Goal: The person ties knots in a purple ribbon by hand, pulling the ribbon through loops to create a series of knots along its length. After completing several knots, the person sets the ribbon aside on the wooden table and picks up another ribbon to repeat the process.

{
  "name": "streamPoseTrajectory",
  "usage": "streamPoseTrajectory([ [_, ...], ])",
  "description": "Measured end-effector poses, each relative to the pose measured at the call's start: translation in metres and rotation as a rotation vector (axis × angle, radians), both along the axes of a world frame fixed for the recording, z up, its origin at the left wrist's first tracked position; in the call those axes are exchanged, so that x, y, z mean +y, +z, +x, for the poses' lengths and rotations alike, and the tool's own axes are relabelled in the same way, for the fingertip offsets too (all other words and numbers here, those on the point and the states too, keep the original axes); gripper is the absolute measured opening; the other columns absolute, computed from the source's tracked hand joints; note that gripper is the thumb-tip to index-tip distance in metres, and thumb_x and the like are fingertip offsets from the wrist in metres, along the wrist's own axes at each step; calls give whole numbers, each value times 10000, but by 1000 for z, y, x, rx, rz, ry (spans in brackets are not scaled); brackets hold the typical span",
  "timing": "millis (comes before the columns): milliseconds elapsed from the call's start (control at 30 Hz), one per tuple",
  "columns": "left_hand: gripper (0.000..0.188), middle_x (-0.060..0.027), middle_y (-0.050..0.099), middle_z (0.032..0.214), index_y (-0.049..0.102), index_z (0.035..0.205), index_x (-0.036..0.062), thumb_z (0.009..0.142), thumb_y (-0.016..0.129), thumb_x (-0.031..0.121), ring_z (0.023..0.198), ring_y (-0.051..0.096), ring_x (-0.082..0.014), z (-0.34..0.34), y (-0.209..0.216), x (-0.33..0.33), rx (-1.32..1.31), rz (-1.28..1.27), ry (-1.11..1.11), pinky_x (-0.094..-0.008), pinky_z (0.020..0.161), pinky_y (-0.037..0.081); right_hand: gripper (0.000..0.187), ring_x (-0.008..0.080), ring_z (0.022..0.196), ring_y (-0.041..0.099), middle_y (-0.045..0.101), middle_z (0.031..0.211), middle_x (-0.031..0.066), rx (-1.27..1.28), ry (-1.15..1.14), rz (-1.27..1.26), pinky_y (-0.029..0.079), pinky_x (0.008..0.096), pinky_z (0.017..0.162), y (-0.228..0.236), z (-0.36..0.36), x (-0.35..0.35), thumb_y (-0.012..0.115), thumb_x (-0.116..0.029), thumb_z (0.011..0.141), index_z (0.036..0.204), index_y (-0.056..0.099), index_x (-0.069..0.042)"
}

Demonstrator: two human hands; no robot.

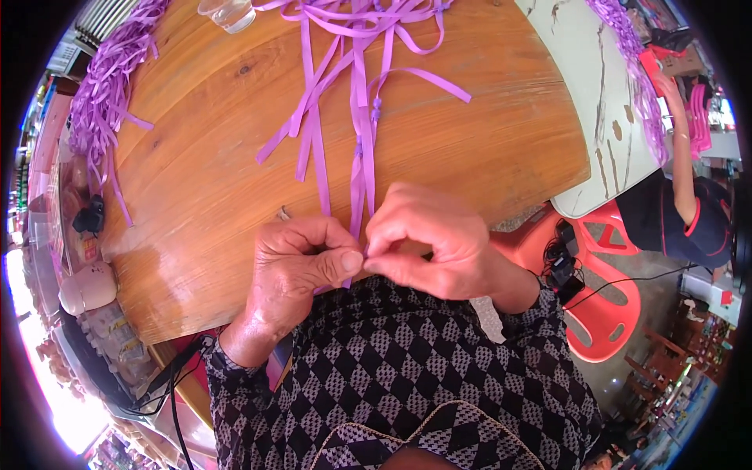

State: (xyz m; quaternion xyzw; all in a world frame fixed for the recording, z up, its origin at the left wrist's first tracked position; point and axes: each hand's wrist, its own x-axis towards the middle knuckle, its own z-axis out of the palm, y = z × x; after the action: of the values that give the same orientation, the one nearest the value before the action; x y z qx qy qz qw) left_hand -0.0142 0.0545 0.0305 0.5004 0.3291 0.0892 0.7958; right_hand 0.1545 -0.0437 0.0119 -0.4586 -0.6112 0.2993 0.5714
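At the near edge of the wooden table, my left hand (301, 262) and my right hand (431, 243) meet, thumbs and fingertips pinched close together. Between them runs a purple ribbon (356, 184), gripped near its lower end, a short tail of it showing below the fingers. The strands stretch away from me to a loose bunch of purple ribbons (345, 27) at the far side. Small darker purple knots or ties (376, 108) sit along some strands. What exactly lies between the fingertips is mostly hidden.
The wooden table (211, 188) fills the middle. Heaps of purple ribbon (110, 94) hang at the far left, beside a clear cup (229, 14). On the right are a white marbled tabletop (587, 102), an orange plastic chair (603, 305) bearing black cables, and another person's arm (681, 149).
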Motion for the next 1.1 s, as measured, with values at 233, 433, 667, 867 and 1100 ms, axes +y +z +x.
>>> streamPoseTrajectory([
  [233, 168, -4, 576, 639, 638, 750, -20, 781, 707, 130, 590, 520, -72, -15, 5, -3, -14, 156, -195, -209, 525, 402, 112, 88, 652, 514, 532, 727, 19, 500, 326, -516, 419, 228, 565, 4, -14, -16, 602, 47, 715, 762, 524, -19],
  [433, 158, -23, 585, 661, 635, 742, -34, 775, 707, 103, 604, 531, -81, -25, 12, 1, -63, 233, -278, -225, 534, 419, 97, 57, 670, 499, 539, 761, 3, 779, 405, -760, 403, 207, 554, 15, -16, -20, 608, 8, 750, 801, 527, -12],
  [667, 268, -74, 562, 631, 586, 689, -10, 803, 691, 208, 534, 484, -119, -32, 24, -2, -367, 220, 157, -218, 482, 363, 295, 158, 740, 544, 565, 777, 55, -47, 65, -48, 416, 275, 682, 10, -13, 8, 728, -103, 730, 949, 556, -4],
  [867, 237, -37, 417, 642, 454, 759, 39, 894, 573, 192, 551, 365, -124, -32, 60, 23, -812, -210, 341, -264, 440, 316, 375, 190, 745, 566, 572, 755, 61, 74, 503, -332, 419, 303, 680, 11, -60, 26, 732, -159, 739, 1072, 603, -44],
  [1100, 124, -15, 343, 693, 451, 885, 9, 950, 447, 115, 563, 280, -91, -143, 31, 111, -782, -25, 502, -235, 513, 247, 102, 124, 657, 515, 588, 662, 35, -189, 90, -243, 392, 275, 626, 23, 33, 42, 716, -78, 721, 809, 686, -37],
])
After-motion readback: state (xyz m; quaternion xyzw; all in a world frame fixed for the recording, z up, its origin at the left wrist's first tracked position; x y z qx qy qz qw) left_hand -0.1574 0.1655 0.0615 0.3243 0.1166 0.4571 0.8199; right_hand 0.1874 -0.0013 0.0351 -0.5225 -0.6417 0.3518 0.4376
